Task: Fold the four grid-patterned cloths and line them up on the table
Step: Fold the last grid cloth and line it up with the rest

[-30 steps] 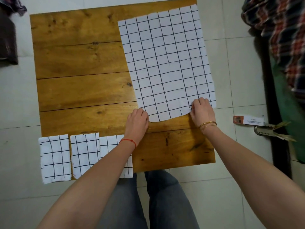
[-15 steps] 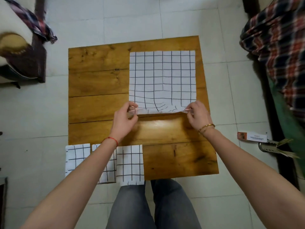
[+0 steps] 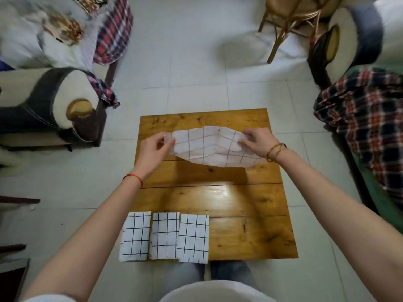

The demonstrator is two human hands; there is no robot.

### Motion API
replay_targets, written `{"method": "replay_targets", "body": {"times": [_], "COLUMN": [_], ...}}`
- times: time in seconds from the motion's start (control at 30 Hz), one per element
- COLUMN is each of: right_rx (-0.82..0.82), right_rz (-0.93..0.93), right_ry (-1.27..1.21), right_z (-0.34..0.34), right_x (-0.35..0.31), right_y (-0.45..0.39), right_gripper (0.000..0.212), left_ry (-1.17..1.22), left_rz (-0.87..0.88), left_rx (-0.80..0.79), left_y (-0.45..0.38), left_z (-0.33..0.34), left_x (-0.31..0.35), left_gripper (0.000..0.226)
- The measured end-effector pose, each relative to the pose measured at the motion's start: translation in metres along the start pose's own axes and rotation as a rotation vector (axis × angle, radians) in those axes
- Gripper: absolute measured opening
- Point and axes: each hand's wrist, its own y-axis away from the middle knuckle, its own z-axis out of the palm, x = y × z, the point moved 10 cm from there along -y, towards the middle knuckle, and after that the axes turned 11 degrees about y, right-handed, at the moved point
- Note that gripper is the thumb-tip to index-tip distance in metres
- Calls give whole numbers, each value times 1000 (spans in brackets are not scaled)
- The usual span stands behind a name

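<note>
Pale tiled floor (image 3: 196,79), seating all round.
Armchair (image 3: 50,110) left, plaid blanket (image 3: 366,118) draped right, cane chair (image 3: 290,20) up top, light glaring off the wooden worktop (image 3: 239,203).

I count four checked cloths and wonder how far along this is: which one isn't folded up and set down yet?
The fourth cloth, held up by the left hand and right hand over the table's far half. The three folded cloths lie in a row at its near edge.
</note>
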Motion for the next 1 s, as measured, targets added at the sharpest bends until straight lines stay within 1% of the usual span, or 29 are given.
{"method": "replay_targets", "body": {"times": [0.07, 0.13, 0.2, 0.27, 0.37, 0.53, 0.57, 0.6, 0.63, 0.67, 0.7, 0.77, 0.83, 0.9, 0.97, 1.0], "right_rx": [-43, -92, -144, -187, -218, -276, -286, -294, -295, -280, -253, -188, -126, -71, 2, 35], "right_rz": [-54, -91, -101, -90, -97, -74, -62, -51, -39, -20, -5, 24, 54, 92, 175, 217], "right_ry": [53, 72, 35, -17, -111, -306, -338, -368, -397, -419, -425, -404, -377, -356, -353, -358], "right_z": [-16, -31, -41, -49, -62, -78, -78, -78, -77, -77, -79, -78, -72, -61, -48, -41], "right_x": [-20, -36, -43, -46, -49, -48, -45, -43, -41, -40, -40, -39, -39, -35, -23, -17], "right_y": [-2, -4, -4, -2, 2, 11, 10, 8, 5, 3, 1, -5, -13, -24, -38, -44], "right_gripper": [27, 34, 37, 33, 38, 24, 25, 32, 44, 53, 53, 37, 25, 15, 15, 17], "left_ry": [-6, 26, 82, 121, 205, 452, 490, 518, 533, 534, 520, 445, 374, 361, 358, 338], "left_rz": [19, -1, -38, -54, -105, -282, -309, -334, -354, -367, -376, -379, -373, -360, -351, -343], "left_rx": [0, -17, -46, -62, -92, -192, -183, -167, -152, -140, -129, -98, -44, 5, 49, 64], "left_y": [0, 0, 1, 2, 4, 5, 4, 1, -1, -4, -7, -14, -25, -37, -47, -53], "left_z": [-17, -31, -44, -58, -74, -86, -91, -95, -99, -102, -103, -104, -103, -96, -87, -82], "left_x": [16, 26, 33, 42, 48, 39, 36, 31, 27, 22, 18, 8, -7, -23, -39, -46], "left_gripper": [16, 20, 26, 28, 21, 22, 23, 25, 27, 28, 25, 19, 19, 17, 13, 15]}}
